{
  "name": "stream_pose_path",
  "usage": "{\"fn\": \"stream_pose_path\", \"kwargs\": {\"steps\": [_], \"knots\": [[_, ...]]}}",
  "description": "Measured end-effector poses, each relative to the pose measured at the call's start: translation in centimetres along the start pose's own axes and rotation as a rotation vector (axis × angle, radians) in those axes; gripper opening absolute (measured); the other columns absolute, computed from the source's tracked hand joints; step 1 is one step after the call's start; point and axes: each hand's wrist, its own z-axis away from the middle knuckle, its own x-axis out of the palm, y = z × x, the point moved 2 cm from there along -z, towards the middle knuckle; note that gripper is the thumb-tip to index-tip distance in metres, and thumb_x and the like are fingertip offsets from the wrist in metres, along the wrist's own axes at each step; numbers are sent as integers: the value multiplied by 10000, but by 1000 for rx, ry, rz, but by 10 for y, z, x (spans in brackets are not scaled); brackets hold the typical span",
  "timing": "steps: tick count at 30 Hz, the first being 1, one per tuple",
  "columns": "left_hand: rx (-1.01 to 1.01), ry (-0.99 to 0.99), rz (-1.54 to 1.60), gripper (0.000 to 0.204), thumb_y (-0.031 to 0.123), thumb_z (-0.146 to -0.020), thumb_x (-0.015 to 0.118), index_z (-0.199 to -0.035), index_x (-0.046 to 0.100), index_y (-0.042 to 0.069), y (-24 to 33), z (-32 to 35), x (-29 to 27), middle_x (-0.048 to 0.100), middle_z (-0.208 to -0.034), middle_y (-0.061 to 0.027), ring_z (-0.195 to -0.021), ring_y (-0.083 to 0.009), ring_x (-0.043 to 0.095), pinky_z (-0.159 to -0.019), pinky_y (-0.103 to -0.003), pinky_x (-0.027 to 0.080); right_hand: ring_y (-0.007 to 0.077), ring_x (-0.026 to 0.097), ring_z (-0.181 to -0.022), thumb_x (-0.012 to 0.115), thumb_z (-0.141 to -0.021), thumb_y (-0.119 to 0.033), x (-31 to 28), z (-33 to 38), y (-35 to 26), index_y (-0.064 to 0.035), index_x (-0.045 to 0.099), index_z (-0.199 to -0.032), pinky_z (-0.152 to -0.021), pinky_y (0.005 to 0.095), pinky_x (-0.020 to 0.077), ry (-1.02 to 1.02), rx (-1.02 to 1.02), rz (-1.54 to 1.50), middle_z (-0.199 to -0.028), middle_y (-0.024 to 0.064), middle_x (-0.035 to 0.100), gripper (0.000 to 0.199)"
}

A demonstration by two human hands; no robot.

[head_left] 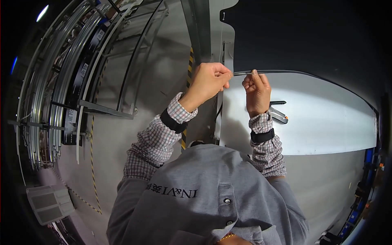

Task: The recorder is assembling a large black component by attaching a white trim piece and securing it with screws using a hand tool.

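White rectangular labels [83, 70] on the left rack's black strips — text unreadable

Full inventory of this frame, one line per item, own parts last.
Black strip: one, thin, dark, along the top edge of the white panel, pinched at its left end.
White panel: one, large, curved top edge, right of centre.
Dark panel: one, black, above the strip.
Clamp tool: one, metal with black handle, on the white panel by the right wrist.
Metal rails rack: one, many silver curved rails, far left.
Hazard tape: yellow-black, on the grey floor.
Grey box: one, lower left.
Left hand: pinches the strip end.
Right hand: presses the strip.
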Motion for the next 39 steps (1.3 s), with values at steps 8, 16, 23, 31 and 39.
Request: {"fn": "stream_pose_path", "kwargs": {"steps": [8,16,23,31,39], "knots": [[19,1,13,163,124,-822,594,-858,615,-34,-3,1,0,594,-639,-37,-544,-61,528,-501,-184,425,104,486,-608,624,-817,-74,-1,0,2,-44,538,-708,-595,226,416,17,29,-166,-667,26,535,142],[59,-8,-46,161,100,-826,591,-871,605,-54,1,3,2,597,-661,-43,-562,-66,543,-509,-190,437,103,468,-590,636,-806,-72,1,2,0,-38,542,-703,-583,229,403,67,32,-167,-653,26,530,143],[67,5,-9,159,92,-824,594,-871,599,-60,0,4,4,599,-680,-48,-575,-69,551,-513,-189,442,112,471,-591,637,-802,-60,2,2,1,-33,540,-710,-589,236,402,81,30,-184,-659,33,531,137],[17,19,-11,139,81,-797,595,-838,579,-51,0,0,2,585,-675,-31,-571,-63,548,-501,-188,438,117,485,-608,621,-809,-42,0,4,3,-26,534,-703,-583,239,399,54,22,-137,-666,40,535,138],[31,47,53,142,70,-754,581,-788,586,-68,-4,-3,4,607,-636,-66,-563,-84,577,-485,-195,439,138,533,-671,427,-920,-392,-4,9,4,-54,510,-854,-631,265,443,-83,100,-157,-751,57,566,354]]}}
